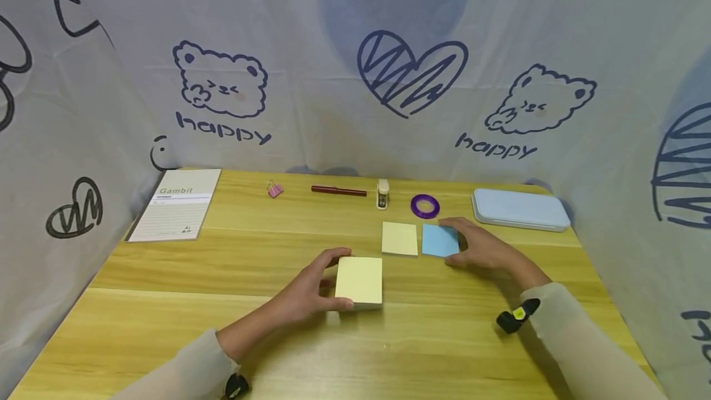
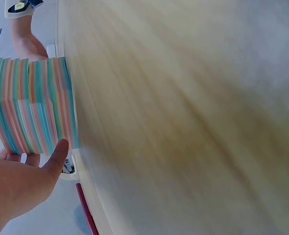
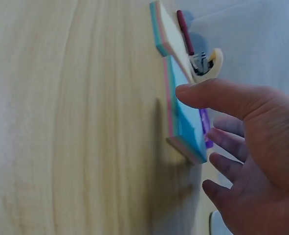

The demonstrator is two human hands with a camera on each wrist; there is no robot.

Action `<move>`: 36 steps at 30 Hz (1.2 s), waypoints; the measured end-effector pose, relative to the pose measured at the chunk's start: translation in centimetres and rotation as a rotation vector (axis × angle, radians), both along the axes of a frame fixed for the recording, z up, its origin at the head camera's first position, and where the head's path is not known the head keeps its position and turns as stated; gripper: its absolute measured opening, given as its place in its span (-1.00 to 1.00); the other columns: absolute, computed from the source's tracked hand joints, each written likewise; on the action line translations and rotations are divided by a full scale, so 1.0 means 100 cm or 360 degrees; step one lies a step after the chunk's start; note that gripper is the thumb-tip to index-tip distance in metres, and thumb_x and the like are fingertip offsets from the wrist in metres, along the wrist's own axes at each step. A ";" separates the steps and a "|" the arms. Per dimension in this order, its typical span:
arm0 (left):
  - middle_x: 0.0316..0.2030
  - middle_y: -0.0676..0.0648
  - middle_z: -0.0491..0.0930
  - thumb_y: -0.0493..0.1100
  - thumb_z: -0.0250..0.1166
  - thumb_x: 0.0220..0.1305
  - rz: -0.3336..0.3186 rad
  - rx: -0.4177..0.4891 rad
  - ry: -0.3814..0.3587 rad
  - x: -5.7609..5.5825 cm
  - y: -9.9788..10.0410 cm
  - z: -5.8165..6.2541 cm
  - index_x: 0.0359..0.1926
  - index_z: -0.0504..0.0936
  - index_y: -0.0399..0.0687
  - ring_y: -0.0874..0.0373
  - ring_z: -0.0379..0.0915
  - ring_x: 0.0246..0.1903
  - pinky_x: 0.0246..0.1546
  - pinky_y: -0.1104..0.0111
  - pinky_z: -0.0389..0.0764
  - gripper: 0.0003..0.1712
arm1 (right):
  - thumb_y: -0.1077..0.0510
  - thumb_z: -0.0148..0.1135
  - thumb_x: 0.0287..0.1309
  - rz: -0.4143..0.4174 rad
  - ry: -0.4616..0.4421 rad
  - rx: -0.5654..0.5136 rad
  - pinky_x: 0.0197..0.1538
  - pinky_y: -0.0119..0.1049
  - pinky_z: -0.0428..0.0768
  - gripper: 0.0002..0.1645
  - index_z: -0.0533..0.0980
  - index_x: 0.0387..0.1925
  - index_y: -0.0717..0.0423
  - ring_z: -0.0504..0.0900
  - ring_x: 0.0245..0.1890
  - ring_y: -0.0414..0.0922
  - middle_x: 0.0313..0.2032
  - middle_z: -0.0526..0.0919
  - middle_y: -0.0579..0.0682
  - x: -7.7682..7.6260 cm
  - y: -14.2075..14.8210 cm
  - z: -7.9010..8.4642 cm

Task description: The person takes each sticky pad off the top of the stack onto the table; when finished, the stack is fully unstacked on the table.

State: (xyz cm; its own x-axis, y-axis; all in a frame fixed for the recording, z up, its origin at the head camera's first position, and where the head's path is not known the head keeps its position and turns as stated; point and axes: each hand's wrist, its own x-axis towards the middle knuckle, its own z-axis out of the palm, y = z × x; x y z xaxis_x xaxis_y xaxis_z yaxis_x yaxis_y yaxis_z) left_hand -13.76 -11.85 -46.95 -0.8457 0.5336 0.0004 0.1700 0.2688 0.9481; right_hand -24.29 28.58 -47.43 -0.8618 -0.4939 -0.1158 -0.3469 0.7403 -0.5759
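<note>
My left hand [image 1: 311, 286] grips a thick stack of sticky notes [image 1: 358, 279], thumb on the near edge and fingers at the far edge. Its top is pale yellow; many coloured layers show on its sides in the left wrist view. My right hand [image 1: 483, 245] reaches round the right side of a blue-topped sticky note pad [image 1: 440, 240], thumb by the near corner and fingers by the far one. In the right wrist view its fingers look loosely extended; whether they touch the pad is unclear. Left of that pad lies a thinner yellow-topped sticky note pad [image 1: 399, 238].
Along the back of the wooden table [image 1: 166, 313] are a Gambit notepad [image 1: 180, 208], pink binder clip [image 1: 274, 189], dark red pen [image 1: 339, 191], small cream-and-black item [image 1: 382, 195], purple tape roll [image 1: 424, 206] and pale blue case [image 1: 519, 208]. Printed cloth [image 1: 311, 79] hangs behind.
</note>
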 end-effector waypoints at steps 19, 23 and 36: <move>0.50 -0.15 0.22 -0.14 0.57 0.18 -0.0007 0.0030 -0.0018 0.000 0.000 0.001 0.55 0.14 -0.08 -0.17 0.04 0.52 0.38 -0.17 0.37 0.06 | 0.01 0.50 0.20 0.0276 -0.0005 -0.0188 0.42 0.35 0.28 0.02 0.18 0.58 0.00 0.20 0.51 0.28 0.56 0.17 0.19 0.047 -0.068 0.044; 0.50 -0.16 0.22 -0.14 0.57 0.18 -0.0011 0.0035 -0.0013 0.000 0.000 0.002 0.55 0.14 -0.08 -0.18 0.04 0.53 0.38 -0.18 0.37 0.05 | -0.04 0.51 0.19 0.0341 -0.0037 -0.0222 0.41 0.33 0.31 0.03 0.18 0.58 -0.07 0.22 0.51 0.24 0.55 0.19 0.14 0.060 -0.087 0.048; 0.52 -0.19 0.15 -0.12 0.53 0.23 -0.0057 0.0039 -0.0003 0.000 -0.001 0.000 0.56 0.10 -0.07 -0.23 0.01 0.53 0.37 -0.22 0.35 0.04 | -0.14 0.59 0.07 0.0423 -0.0131 -0.0290 0.45 0.16 0.35 0.18 0.16 0.59 0.02 0.28 0.50 0.10 0.53 0.25 0.03 0.084 -0.131 0.042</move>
State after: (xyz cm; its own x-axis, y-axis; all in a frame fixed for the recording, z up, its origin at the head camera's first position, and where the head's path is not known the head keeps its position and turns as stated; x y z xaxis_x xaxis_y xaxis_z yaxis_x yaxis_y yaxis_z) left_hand -13.76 -11.93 -46.93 -0.8261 0.5634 0.0121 0.1773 0.2395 0.9546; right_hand -15.93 15.52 -43.23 -0.6915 -0.7191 -0.0686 -0.4607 0.5123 -0.7248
